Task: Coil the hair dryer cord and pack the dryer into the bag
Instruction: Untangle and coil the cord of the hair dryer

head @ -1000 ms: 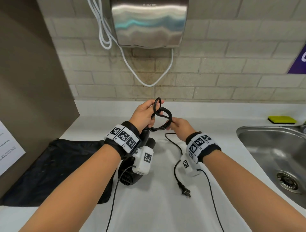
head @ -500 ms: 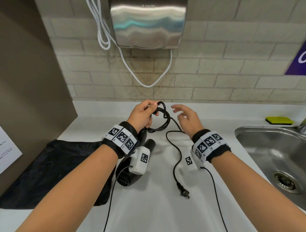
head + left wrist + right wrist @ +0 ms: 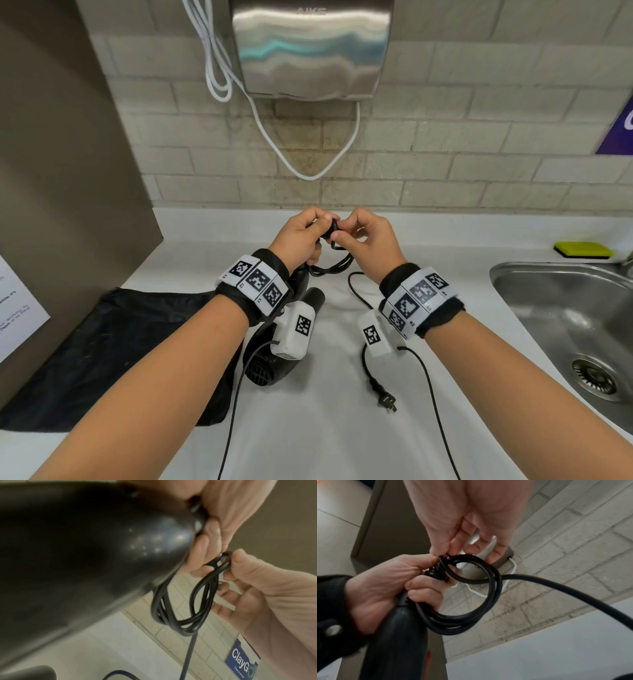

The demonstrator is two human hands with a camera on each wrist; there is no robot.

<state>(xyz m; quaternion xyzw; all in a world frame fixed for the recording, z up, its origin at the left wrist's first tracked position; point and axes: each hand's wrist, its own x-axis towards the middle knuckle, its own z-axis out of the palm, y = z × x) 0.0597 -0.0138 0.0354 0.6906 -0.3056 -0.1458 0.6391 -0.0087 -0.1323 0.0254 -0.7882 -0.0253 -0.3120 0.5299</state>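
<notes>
The black hair dryer (image 3: 274, 359) lies nozzle-down on the white counter, its handle raised in my left hand (image 3: 301, 236). That hand grips the handle end (image 3: 399, 642) together with several loops of the black cord coil (image 3: 479, 601). My right hand (image 3: 366, 236) pinches the cord at the top of the coil (image 3: 223, 561) between thumb and forefinger, right against my left fingers. The loose cord trails down over the counter to the plug (image 3: 385, 399). A black bag (image 3: 113, 349) lies flat on the counter to the left of the dryer.
A steel sink (image 3: 565, 325) is set into the counter at the right, with a yellow sponge (image 3: 584, 249) behind it. A steel hand dryer (image 3: 310, 48) with a white cable (image 3: 308, 171) hangs on the brick wall. A brown panel (image 3: 68, 171) borders the left.
My right hand, open and clear of the cord half a second ago, has come back to the coil and pinches the cord at its top. My left hand keeps its hold.
</notes>
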